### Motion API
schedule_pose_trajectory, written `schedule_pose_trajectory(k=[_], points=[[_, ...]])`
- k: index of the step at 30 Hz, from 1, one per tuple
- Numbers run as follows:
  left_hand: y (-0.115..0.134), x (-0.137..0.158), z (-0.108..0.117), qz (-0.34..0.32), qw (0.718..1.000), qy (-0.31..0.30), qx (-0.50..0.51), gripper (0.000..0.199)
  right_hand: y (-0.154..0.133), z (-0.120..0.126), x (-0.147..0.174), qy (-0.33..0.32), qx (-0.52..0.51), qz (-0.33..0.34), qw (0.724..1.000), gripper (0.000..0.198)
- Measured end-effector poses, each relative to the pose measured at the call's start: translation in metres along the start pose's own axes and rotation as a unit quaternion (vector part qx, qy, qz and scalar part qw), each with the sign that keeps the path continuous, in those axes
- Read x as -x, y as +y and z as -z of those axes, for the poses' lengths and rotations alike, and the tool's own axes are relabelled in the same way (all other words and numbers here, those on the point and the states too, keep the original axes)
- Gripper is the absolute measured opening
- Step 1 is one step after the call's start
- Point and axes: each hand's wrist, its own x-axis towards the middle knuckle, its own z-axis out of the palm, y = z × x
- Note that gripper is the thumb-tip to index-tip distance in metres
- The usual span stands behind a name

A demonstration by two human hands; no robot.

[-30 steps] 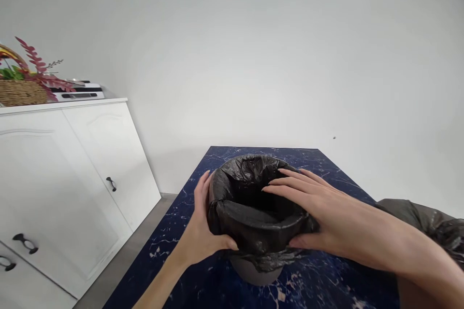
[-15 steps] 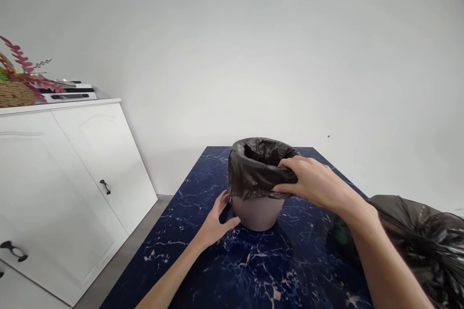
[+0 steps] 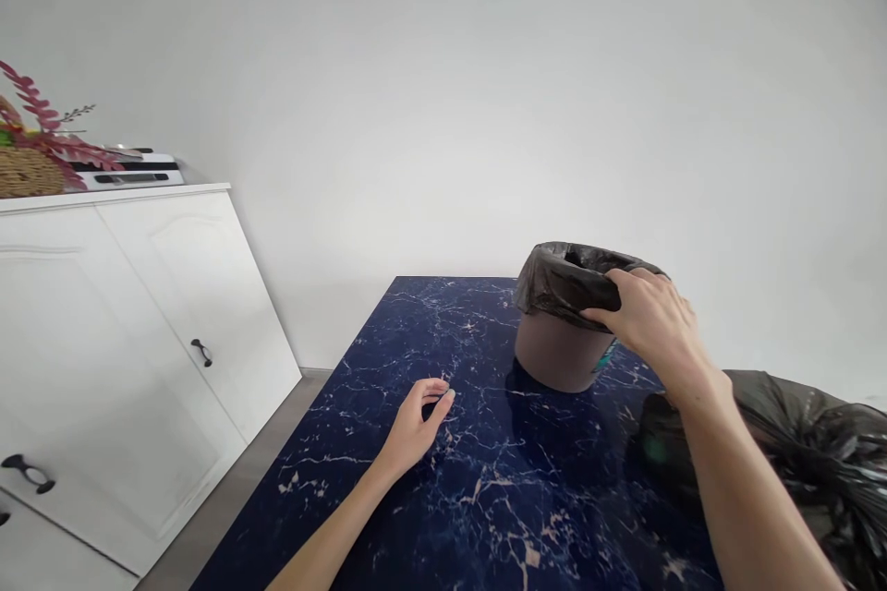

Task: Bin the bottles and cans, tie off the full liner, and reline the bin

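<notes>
A brownish-grey trash bin (image 3: 560, 355) stands on the dark blue marbled table, right of the middle, possibly tilted slightly. A black garbage bag (image 3: 554, 288) lines it and folds down over the rim. My right hand (image 3: 655, 319) grips the rim on the near right side, thumb outside over the bag and fingers inside. A bit of teal marking shows on the bin's right side below this hand. My left hand (image 3: 419, 420) hovers over the table to the left, apart from the bin, fingers loosely curled with nothing in them.
A filled, gathered black garbage bag (image 3: 790, 452) sits at the right, partly behind my right forearm. The marbled table (image 3: 430, 323) reaches the white wall. To the left stands a white cabinet (image 3: 152, 314) with a wicker basket (image 3: 31, 171) and a white appliance (image 3: 131, 174) on top.
The bin has moved right and slightly away, carried along by my right hand. My left hand has let go of the bin's side and stays nearly in place, its fingers curling.
</notes>
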Motion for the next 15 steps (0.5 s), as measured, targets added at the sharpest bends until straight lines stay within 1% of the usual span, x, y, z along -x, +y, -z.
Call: schedule_pose_trajectory(k=[3, 5, 7, 9, 11, 14, 15], points=[[0.002, 0.001, 0.001, -0.002, 1.0, -0.005, -0.011, 0.049, 0.011, -0.011, -0.004, 0.005, 0.01, -0.019, 1.0, 0.039], [0.002, 0.002, 0.001, -0.004, 1.0, -0.009, -0.019, 0.047, 0.017, -0.02, -0.007, 0.02, 0.009, -0.043, 0.999, 0.039], [0.002, 0.002, 0.001, -0.008, 1.0, -0.012, -0.026, 0.045, 0.022, -0.028, -0.011, 0.039, -0.004, -0.076, 0.996, 0.042], [0.002, 0.002, 0.0, -0.014, 0.999, -0.013, -0.032, 0.044, 0.026, -0.036, -0.013, 0.059, -0.035, -0.098, 0.993, 0.05], [0.001, 0.001, 0.0, -0.022, 0.999, -0.013, -0.037, 0.042, 0.027, -0.041, -0.014, 0.072, -0.078, -0.106, 0.989, 0.071], [0.0, 0.0, -0.001, -0.035, 0.998, -0.012, -0.044, 0.04, 0.026, -0.044, -0.013, 0.083, -0.155, -0.127, 0.976, 0.118], [0.0, 0.0, -0.001, -0.038, 0.998, -0.012, -0.047, 0.04, 0.026, -0.044, -0.012, 0.086, -0.179, -0.139, 0.97, 0.129]])
